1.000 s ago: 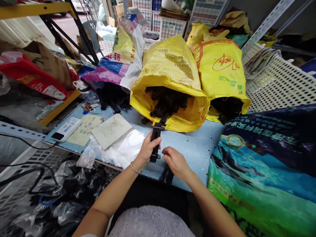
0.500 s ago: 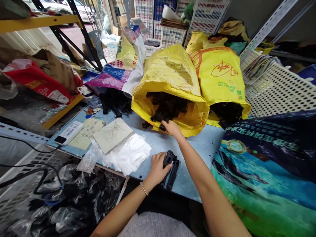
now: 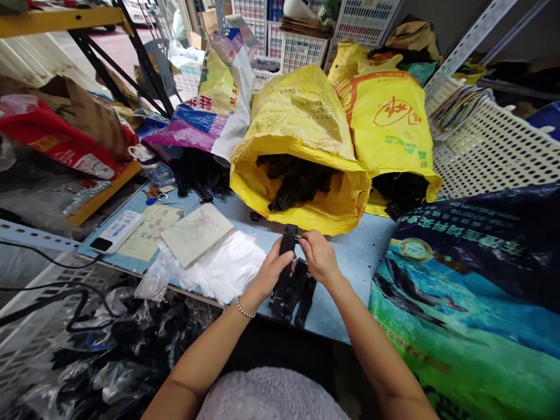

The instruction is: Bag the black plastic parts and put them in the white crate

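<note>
Black plastic part (image 3: 287,245) gripped by left hand (image 3: 272,271) and right hand (image 3: 319,258) fingers, blue workbench (image 3: 354,256)

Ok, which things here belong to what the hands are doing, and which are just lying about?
In use: left hand, right hand, black plastic piece they hold, black plastic pieces beneath, yellow woven sack of black pieces.
Lying about: white power strip, clear plastic bags.

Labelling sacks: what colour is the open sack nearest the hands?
Yellow woven sack, clear in the head view.
</note>
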Demonstrator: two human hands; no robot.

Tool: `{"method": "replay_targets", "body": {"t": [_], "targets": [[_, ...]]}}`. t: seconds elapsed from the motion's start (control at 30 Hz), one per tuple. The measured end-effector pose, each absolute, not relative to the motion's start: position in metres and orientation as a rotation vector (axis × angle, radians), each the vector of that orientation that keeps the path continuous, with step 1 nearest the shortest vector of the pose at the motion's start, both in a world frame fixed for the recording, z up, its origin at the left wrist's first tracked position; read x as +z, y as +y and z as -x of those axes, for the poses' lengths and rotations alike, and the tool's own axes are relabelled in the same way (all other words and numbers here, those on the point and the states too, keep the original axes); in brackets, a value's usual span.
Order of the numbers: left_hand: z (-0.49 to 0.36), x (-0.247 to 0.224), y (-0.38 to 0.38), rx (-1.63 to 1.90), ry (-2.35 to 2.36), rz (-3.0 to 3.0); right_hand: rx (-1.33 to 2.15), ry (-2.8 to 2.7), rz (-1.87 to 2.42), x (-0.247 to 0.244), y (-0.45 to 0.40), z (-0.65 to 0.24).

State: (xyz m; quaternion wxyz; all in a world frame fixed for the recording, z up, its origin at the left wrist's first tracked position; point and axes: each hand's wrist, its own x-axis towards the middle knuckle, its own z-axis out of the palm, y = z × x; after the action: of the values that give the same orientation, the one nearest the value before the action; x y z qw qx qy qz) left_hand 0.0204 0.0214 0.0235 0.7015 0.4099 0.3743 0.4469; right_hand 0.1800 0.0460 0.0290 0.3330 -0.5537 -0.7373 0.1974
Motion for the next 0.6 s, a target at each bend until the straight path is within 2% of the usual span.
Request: {"method": "replay_targets", "body": {"t": [0.1, 0.2, 0.33, 0.43, 0.5, 0.6], "targets": [[-0.021, 0.022, 0.015, 1.051, 0.787, -0.883, 0.847, -1.834, 1.363, 0.022, 0.063, -0.173], [-0.018, 0.018, 0.019, 1.138, 0.836, -0.894, 1.169, -1.716, 1.381, 0.019, 0.044, -0.166], [-0.011, 0.013, 0.028, 1.144, 0.890, -0.882, 1.015, -1.949, 1.365, 0.008, -0.013, -0.160], [-0.001, 0.004, 0.033, 1.183, 1.010, -1.151, 1.119, -1.946, 1.467, -0.002, -0.027, -0.159], [0.009, -0.006, 0.033, 1.117, 1.191, -1.381, 1.206, -1.969, 1.509, -0.002, -0.007, -0.162], [0.015, -0.026, 0.024, 0.730, 1.533, -1.615, 0.958, -1.925, 1.710, 0.013, 0.057, -0.163]]}}
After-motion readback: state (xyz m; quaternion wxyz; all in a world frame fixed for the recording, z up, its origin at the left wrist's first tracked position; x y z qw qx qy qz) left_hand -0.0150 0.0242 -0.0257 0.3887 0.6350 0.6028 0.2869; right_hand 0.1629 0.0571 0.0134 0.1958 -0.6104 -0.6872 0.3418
